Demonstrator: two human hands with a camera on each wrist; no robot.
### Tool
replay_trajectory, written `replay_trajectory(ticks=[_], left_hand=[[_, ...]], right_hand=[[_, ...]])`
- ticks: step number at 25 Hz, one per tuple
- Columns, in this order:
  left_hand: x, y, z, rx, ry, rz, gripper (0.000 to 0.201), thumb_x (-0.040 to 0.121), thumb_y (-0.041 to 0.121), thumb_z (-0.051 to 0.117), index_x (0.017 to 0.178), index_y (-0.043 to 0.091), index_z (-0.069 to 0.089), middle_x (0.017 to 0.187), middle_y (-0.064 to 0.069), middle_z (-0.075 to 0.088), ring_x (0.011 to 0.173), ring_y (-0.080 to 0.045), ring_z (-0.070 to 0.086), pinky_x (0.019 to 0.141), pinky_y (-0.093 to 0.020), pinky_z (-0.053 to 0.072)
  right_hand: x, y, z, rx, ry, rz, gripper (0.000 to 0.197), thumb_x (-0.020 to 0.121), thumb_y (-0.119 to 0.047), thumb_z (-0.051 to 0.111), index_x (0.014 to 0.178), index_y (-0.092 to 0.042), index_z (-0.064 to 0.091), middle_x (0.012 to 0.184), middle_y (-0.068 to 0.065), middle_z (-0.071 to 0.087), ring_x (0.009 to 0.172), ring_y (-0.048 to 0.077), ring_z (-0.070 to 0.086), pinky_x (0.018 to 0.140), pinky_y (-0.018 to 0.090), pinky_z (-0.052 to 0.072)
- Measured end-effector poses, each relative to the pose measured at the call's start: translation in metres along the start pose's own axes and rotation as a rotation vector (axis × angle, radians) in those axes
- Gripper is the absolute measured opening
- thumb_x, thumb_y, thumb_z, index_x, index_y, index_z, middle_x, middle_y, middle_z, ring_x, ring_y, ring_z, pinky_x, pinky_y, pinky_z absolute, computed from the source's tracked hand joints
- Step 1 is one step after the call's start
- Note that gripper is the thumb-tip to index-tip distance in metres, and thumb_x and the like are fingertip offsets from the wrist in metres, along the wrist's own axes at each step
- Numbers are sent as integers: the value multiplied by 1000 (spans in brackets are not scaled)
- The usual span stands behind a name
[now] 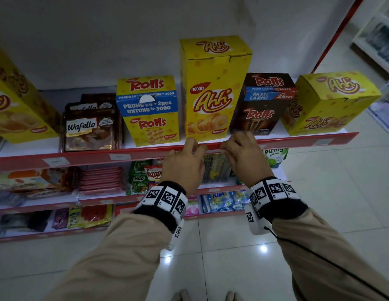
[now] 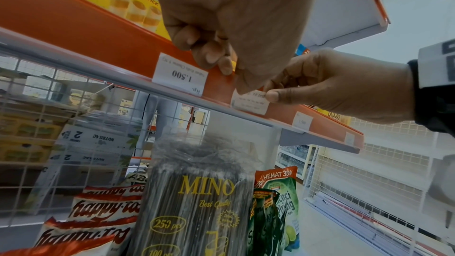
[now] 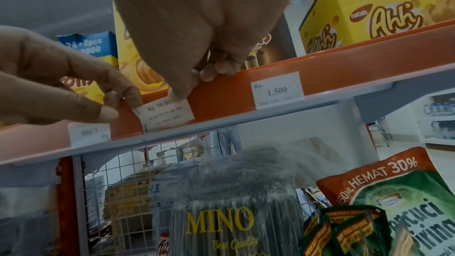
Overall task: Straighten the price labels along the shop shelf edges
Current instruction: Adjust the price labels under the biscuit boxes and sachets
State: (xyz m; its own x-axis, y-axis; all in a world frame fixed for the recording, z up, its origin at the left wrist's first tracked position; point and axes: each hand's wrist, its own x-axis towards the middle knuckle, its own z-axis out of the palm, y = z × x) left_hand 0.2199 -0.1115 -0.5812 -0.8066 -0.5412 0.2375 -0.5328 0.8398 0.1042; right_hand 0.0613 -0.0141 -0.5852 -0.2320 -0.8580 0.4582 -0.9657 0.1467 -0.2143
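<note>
While curled fingers hook the shelf edge, left hand and right hand pinch the tilted price label.

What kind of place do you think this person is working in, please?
Most likely a small grocery or convenience shop. Boxed Nabati Ahh snacks stand on red-edged shelving, printed rupiah price labels sit along the shelf edge, and both hands, left hand and right hand, are adjusting a tilted label.
</note>
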Motion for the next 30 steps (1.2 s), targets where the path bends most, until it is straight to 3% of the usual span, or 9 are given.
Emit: replay_trajectory(ticks=[4, 7, 10, 14, 20, 24, 27, 30], left_hand=[[0, 1, 0, 18, -25, -6, 28, 84, 23, 60, 111, 15, 60, 110, -8, 52, 56, -29, 51, 56, -32, 39], [-1, 2, -1, 41, -35, 1, 32, 82, 27, 61, 112, 16, 59, 111, -8, 51, 55, -27, 49, 56, -31, 36], [-1, 3, 0, 71, -62, -4, 36, 82, 31, 58, 116, 18, 56, 114, -7, 48, 58, -26, 50, 58, -31, 34], [-1, 7, -3, 65, -85, -38, 37, 83, 31, 57, 118, 18, 55, 116, -6, 48, 60, -27, 53, 58, -32, 41], [-5, 9, -10, 47, -57, -86, 31, 84, 28, 55, 113, 16, 52, 108, -4, 51, 58, -28, 52, 54, -31, 32], [-11, 6, -14, 25, -100, -95, 32, 89, 27, 50, 119, 17, 47, 118, -3, 48, 63, -30, 53, 56, -33, 36], [-18, -4, -19, 31, -122, -66, 38, 88, 25, 51, 124, 16, 45, 128, -2, 46, 66, -33, 55, 57, -33, 34], [-26, -20, -26, 14, -68, 16, 41, 82, 21, 61, 122, 13, 52, 124, -3, 53, 64, -32, 56, 58, -31, 32]], right_hand=[[-4, -2, 0, -2, 43, -12, 7, 83, -5, 67, 90, -1, 68, 88, 17, 61, 85, 38, 56, 72, 38, 48], [-8, -2, -2, -7, 51, 2, 18, 78, -1, 69, 96, -3, 67, 91, 16, 62, 88, 38, 55, 73, 36, 46], [-7, -1, -1, -29, 26, 1, 24, 71, 2, 70, 94, -2, 66, 92, 16, 61, 87, 38, 55, 73, 35, 46], [-7, 0, -3, 16, -17, 25, 26, 72, 1, 65, 98, -4, 65, 96, 15, 60, 91, 37, 53, 78, 36, 44], [-11, 0, -9, 83, -65, 73, 32, 75, -11, 60, 107, -11, 63, 102, 11, 59, 97, 33, 49, 81, 38, 45], [-10, -13, -7, 29, -58, 67, 34, 75, -20, 62, 108, -14, 65, 103, 11, 59, 93, 33, 48, 79, 40, 44], [-8, -30, -3, 28, -55, 105, 35, 71, -17, 68, 106, -12, 64, 106, 12, 58, 93, 35, 49, 77, 42, 43], [-5, -47, 1, 7, -61, 125, 34, 70, -18, 70, 102, -11, 63, 108, 12, 57, 94, 35, 49, 77, 42, 41]])
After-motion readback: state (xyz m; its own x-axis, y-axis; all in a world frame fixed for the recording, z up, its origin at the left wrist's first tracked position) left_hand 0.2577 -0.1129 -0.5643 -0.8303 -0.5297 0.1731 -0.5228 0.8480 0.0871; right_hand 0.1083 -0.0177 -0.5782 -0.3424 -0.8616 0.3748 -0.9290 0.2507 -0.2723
